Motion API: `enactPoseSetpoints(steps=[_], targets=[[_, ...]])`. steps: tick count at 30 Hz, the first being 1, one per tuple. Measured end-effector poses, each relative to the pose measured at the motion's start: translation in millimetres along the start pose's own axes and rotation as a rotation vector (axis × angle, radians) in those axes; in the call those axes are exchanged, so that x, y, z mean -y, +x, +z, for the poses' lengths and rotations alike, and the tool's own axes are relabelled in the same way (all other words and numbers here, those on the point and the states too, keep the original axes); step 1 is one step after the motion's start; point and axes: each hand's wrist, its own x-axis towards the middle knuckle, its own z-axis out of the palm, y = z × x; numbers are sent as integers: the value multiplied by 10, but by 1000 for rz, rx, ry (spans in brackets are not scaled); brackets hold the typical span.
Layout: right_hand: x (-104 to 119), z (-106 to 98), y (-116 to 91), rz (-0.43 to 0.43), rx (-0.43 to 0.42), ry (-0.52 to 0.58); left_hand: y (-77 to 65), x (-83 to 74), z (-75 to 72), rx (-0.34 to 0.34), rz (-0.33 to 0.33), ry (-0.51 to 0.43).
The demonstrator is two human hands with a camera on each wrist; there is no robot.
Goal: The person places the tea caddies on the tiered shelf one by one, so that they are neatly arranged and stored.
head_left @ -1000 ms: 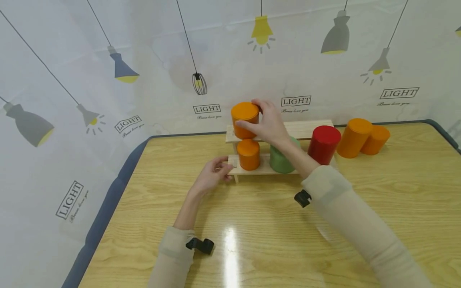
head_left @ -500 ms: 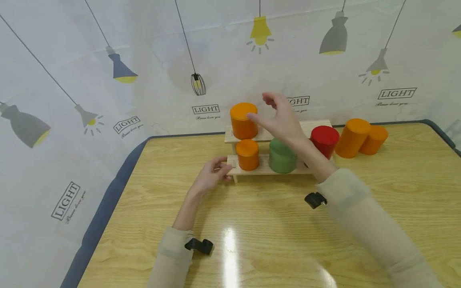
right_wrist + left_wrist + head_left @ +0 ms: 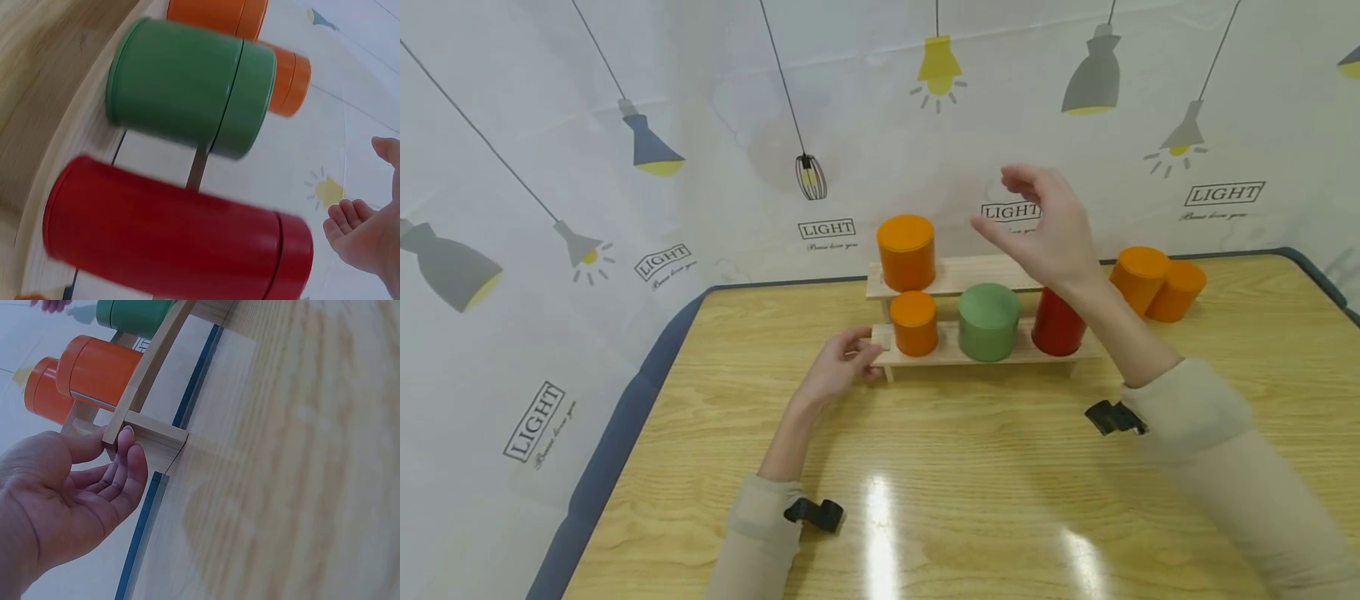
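Note:
A two-tier wooden rack [image 3: 1026, 354] stands at the back of the table. My left hand [image 3: 838, 367] grips the left end of its lower board, thumb on one side and fingers curled under in the left wrist view. On the upper tier sits an orange canister [image 3: 907, 254]. The lower tier bears a smaller orange canister [image 3: 914, 325], a wide green canister [image 3: 988, 323] and a tall red canister [image 3: 1057, 325]. My right hand [image 3: 1056, 229] is raised over the rack's right side, fingers and thumb spread apart and holding nothing. It hides part of the upper board and the red canister's top.
Two more orange canisters, a tall one [image 3: 1140, 279] and a short one [image 3: 1178, 292], stand on the table right of the rack. A lamp-printed wall covering [image 3: 880, 125] rises right behind the table's dark-edged back [image 3: 775, 282].
My right hand has let go of the orange canister on the upper tier and moved up and to the right. The left hand has stayed at the rack's end.

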Motion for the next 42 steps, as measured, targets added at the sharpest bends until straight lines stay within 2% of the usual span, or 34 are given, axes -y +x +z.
enactPoseSetpoints(steps=[4,9,27,32,37,42], targets=[[-90,-192,-19,8,-37,-22,-15,-5,3,-6,-4,1],[-233,-447,-31,87,-81,-45,-12,-1,-4,-10,-12,-4],[-999,-1160,-325,357,-96,-211,-14,20,-25,-7,3,3],[-1222,-1313,-457,376,-86,-198,-5,24,-16,-9,4,-2],[-1404,-1374,-577,395,-64,-275,3,24,-4,-12,1,-11],[-1557,-1413,-673,457,-6,-334,8,26,2,-12,1,-16]])
